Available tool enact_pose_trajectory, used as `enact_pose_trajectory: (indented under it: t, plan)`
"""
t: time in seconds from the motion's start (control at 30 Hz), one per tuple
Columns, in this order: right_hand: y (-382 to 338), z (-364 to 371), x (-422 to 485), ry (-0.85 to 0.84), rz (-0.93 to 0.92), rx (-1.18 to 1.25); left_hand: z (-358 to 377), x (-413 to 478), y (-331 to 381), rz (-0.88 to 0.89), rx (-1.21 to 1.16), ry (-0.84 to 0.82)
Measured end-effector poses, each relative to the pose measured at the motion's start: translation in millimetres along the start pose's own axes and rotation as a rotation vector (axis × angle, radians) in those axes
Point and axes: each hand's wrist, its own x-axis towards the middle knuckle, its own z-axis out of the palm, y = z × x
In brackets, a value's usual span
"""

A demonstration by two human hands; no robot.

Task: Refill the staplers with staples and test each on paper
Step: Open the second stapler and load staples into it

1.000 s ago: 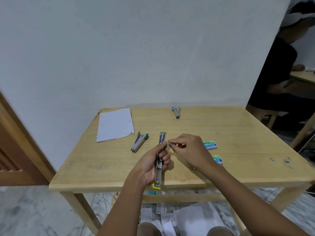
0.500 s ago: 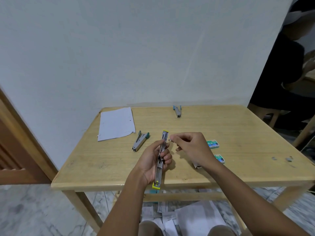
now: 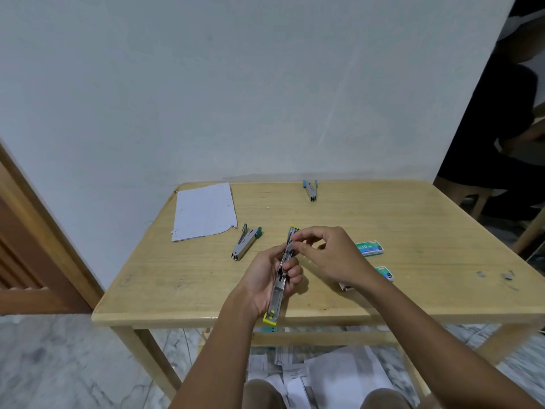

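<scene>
Head-worn view, forward-down over table

The worktop gives open passage right of the two staple boxes, while paper and a green-ended stapler occupy the left.

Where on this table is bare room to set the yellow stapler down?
Bare wood near-left, this side of the paper and green stapler, and far-right, between the blue stapler and the table edge. Crowded around the yellow stapler and staple boxes.

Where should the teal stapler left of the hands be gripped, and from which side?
Best take the teal stapler by its grey middle, pinching its long sides from above; it lies flat and diagonal on the table, clear of the paper.
</scene>
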Motion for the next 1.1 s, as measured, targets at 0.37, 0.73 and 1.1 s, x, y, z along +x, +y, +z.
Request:
enact_pose_trajectory:
  t: [0.37, 0.73, 1.1]
  plan:
    - [0.3, -9.2, 7.1, -0.082, -0.038, -0.109, -0.4, 1.3, 0.5, -0.002, -0.023, -0.012]
    - [2.4, 4.5, 7.3, 0.003, -0.075, -0.24, -0.7, 2.3, 0.0, -0.013, -0.045, 0.015]
    - [9.5, -14.6, -0.6, -0.282, -0.326, -0.568, -3.9, 5.5, 0.0, -0.017, -0.058, -0.021]
